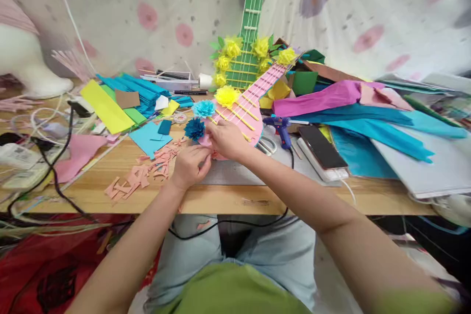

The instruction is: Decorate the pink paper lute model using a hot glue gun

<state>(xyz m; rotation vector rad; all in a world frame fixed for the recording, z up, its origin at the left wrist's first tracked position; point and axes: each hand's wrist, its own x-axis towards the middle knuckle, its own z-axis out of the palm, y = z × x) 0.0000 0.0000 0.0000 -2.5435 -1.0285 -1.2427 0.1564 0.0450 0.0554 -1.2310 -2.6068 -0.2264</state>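
A pink paper guitar (253,120) with yellow strips and white strings lies tilted on the table in front of me. Yellow, light blue (203,108) and dark blue paper flowers (195,129) line its left edge. My right hand (226,138) is closed over the guitar's lower left body, fingertips pinched beside the blue flowers; what they pinch is hidden. Just left of it, my left hand (190,163) has its fingers curled at the guitar's bottom edge, and whatever is in them cannot be made out. Behind stands a green paper guitar (251,24) with yellow flowers.
Pink paper scraps (134,179) lie left of my hands. To the right are a blue glue gun (281,130), scissors (268,146) and a phone (322,147) on a white box. Crepe paper (331,103) piles up at right; black cables (55,176) run at left.
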